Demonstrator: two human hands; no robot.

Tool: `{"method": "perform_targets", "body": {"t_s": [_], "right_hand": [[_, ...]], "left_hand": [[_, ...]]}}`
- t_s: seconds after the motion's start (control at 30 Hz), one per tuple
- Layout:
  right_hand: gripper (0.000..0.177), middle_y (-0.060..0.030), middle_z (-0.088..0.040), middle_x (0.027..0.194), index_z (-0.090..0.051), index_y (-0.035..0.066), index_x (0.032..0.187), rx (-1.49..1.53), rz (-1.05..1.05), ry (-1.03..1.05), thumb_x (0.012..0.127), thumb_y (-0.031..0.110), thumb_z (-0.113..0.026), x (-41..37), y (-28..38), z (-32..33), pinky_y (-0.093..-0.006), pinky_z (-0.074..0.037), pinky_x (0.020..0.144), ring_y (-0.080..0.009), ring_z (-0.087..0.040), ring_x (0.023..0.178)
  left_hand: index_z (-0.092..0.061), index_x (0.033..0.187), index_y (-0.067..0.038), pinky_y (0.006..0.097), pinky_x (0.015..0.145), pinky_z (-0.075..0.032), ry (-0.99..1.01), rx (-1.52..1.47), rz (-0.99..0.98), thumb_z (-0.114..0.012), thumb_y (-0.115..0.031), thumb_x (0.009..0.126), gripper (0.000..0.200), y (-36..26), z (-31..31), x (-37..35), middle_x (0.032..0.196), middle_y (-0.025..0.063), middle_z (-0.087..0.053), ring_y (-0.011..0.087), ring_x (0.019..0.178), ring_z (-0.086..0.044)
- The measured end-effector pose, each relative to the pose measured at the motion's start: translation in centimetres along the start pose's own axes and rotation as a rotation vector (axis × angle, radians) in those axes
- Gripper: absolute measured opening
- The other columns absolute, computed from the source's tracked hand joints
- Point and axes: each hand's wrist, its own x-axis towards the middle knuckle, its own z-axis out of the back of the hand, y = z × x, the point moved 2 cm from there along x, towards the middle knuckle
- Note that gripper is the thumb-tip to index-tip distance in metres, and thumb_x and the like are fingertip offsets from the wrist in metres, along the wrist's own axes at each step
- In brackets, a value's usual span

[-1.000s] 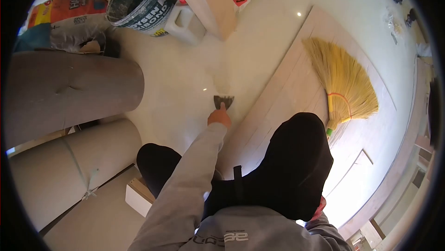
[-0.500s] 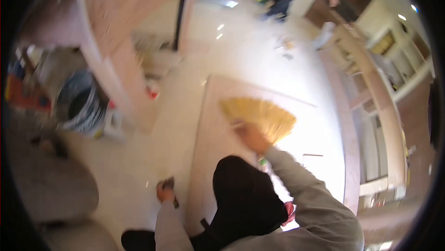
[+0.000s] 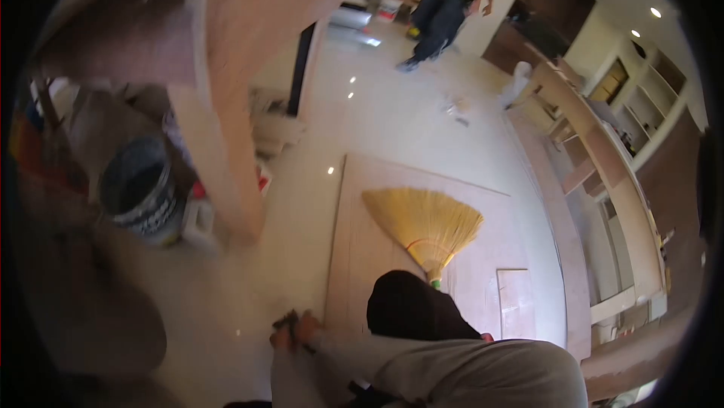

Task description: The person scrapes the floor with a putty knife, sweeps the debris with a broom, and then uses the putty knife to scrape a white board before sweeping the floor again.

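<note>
My left hand [image 3: 282, 338] is closed around a small dark tool [image 3: 289, 320], blurred, whose exact kind I cannot make out. Right beside it, my right hand [image 3: 308, 326] has its fingers drawn together against the tool; what they grip is hidden. Both hands are low over the floor, left of a wooden panel [image 3: 351, 257]. On that panel lies a broom with a fan of yellow bristles [image 3: 426, 219], its handle running under my dark-clothed knee [image 3: 415, 306].
A bucket [image 3: 139, 197] and a white jug [image 3: 200, 223] stand under a wooden bench [image 3: 249, 23] at left. A small board [image 3: 515, 302] rests on the panel. A long wooden frame [image 3: 626, 204] runs along the right. Another person [image 3: 445, 12] is at the back.
My right hand has moved from over the broom bristles down and left to my left hand, uncovering the bristles. The view has shifted, and the other person shows more fully.
</note>
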Motion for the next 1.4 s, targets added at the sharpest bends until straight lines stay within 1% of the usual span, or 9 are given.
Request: {"method": "perform_targets", "body": {"t_s": [0.2, 0.37, 0.47, 0.67, 0.73, 0.8, 1.03, 1.3, 1.4], "right_hand": [[0.023, -0.0092, -0.067, 0.080, -0.062, 0.005, 0.093, -0.474, 0.713, 0.030, 0.089, 0.024, -0.048, 10.8, -7.6, -5.7, -0.0364, -0.049, 0.063, -0.0223, -0.064, 0.070], [0.023, -0.0162, -0.065, 0.094, -0.059, 0.004, 0.098, -0.058, 0.147, 0.181, 0.082, 0.020, -0.057, 7.5, -5.1, -3.9, -0.0411, -0.050, 0.072, -0.0303, -0.064, 0.090], [0.029, -0.0167, -0.064, 0.091, -0.056, 0.002, 0.097, -0.142, 0.120, 0.017, 0.072, 0.011, -0.067, 9.1, -4.2, -4.3, -0.0394, -0.050, 0.073, -0.0321, -0.063, 0.088], [0.032, -0.0220, -0.063, 0.090, -0.053, -0.002, 0.098, -0.524, 0.586, 0.006, 0.089, 0.028, -0.047, 9.3, -2.2, -1.7, -0.0421, -0.049, 0.075, -0.0357, -0.062, 0.084], [0.043, -0.0223, -0.063, 0.092, -0.054, -0.003, 0.100, -0.247, 0.194, -0.009, 0.093, 0.034, -0.034, 8.6, -2.7, -3.3, -0.0431, -0.049, 0.076, -0.0359, -0.062, 0.086], [0.042, -0.0225, -0.063, 0.093, -0.055, -0.003, 0.103, -0.208, 0.217, -0.193, 0.093, 0.032, -0.035, 9.0, -2.7, -2.9, -0.0432, -0.049, 0.076, -0.0371, -0.062, 0.088], [0.045, -0.0243, -0.060, 0.105, -0.062, -0.002, 0.100, 0.244, -0.084, -0.062, 0.091, 0.031, -0.033, 7.4, 0.6, 0.0, -0.0432, -0.043, 0.088, -0.0396, -0.056, 0.101], [0.025, -0.0146, -0.067, 0.086, -0.063, 0.005, 0.085, -0.436, 0.371, 0.057, 0.080, 0.029, -0.059, 8.6, 3.3, 1.0, -0.0398, -0.051, 0.069, -0.0302, -0.066, 0.077], [0.031, -0.0161, -0.064, 0.097, -0.059, 0.003, 0.099, -0.429, 0.407, 0.017, 0.082, 0.030, -0.054, 9.1, 0.7, -2.6, -0.0406, -0.048, 0.076, -0.0310, -0.062, 0.086]], "left_hand": [[-0.064, 0.093, -0.003, 0.0358, 0.056, -0.049, -0.009, -0.264, 0.050, -0.051, -0.032, 0.082, 0.033, 6.2, 0.0, 7.2, 0.084, 0.0077, -0.064, 0.0204, 0.068, -0.060], [-0.065, 0.084, 0.007, 0.0408, 0.070, -0.049, -0.316, 0.158, 0.085, -0.053, -0.036, 0.072, 0.046, 5.7, -0.1, 7.6, 0.085, 0.0256, -0.064, 0.0339, 0.079, -0.064], [-0.065, 0.081, 0.009, 0.0413, 0.075, -0.047, -0.389, 0.517, 0.021, -0.052, -0.033, 0.071, 0.044, 3.1, 0.0, 7.1, 0.085, 0.0278, -0.063, 0.0381, 0.081, -0.063], [-0.066, 0.084, 0.005, 0.0391, 0.075, -0.048, -0.323, 0.517, -0.027, -0.053, -0.041, 0.078, 0.049, 2.2, -0.6, 9.3, 0.087, 0.0230, -0.065, 0.0342, 0.084, -0.063], [-0.066, 0.082, 0.007, 0.0410, 0.080, -0.049, -0.472, 0.766, -0.017, -0.053, -0.040, 0.077, 0.049, 0.3, -0.8, 5.4, 0.088, 0.0269, -0.064, 0.0387, 0.087, -0.063], [-0.067, 0.084, 0.007, 0.0420, 0.079, -0.049, -0.511, 0.659, -0.123, -0.054, -0.041, 0.078, 0.050, -1.0, -1.8, 4.4, 0.088, 0.0268, -0.064, 0.0388, 0.087, -0.063], [-0.066, 0.086, 0.008, 0.0419, 0.081, -0.048, -0.522, 0.460, -0.033, -0.056, -0.039, 0.078, 0.048, -2.1, -1.3, 4.2, 0.090, 0.0268, -0.063, 0.0388, 0.089, -0.062], [-0.067, 0.086, 0.003, 0.0445, 0.078, -0.049, -0.525, 0.601, 0.030, -0.050, -0.045, 0.079, 0.052, -2.1, 0.0, 7.5, 0.092, 0.0249, -0.064, 0.0376, 0.089, -0.063], [-0.068, 0.085, 0.001, 0.0435, 0.072, -0.051, -0.335, 0.909, -0.255, -0.051, -0.044, 0.080, 0.049, 2.4, 0.0, 10.4, 0.088, 0.0229, -0.065, 0.0353, 0.082, -0.065]]}}
